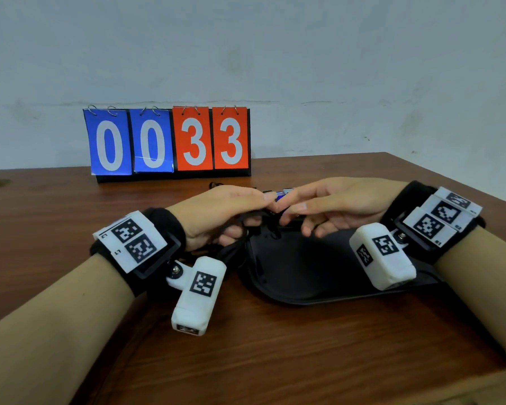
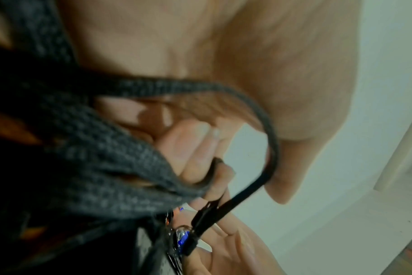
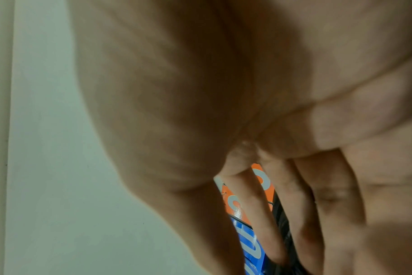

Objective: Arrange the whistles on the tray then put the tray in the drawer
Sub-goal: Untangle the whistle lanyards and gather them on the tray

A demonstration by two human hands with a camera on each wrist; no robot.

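Note:
A small blue whistle is held above the far end of the black tray, where both hands meet. My right hand pinches it between thumb and forefinger. My left hand touches the whistle's other end, and its lower fingers curl round the black lanyard. In the left wrist view the lanyard loops past the fingers down to the blue whistle. The right wrist view shows only my palm and fingers. The tray's visible surface is bare; its far end is hidden by the hands.
A flip scoreboard reading 0033 stands at the back of the brown wooden table, against a pale wall. It shows between the fingers in the right wrist view. The table's right edge runs close behind my right wrist.

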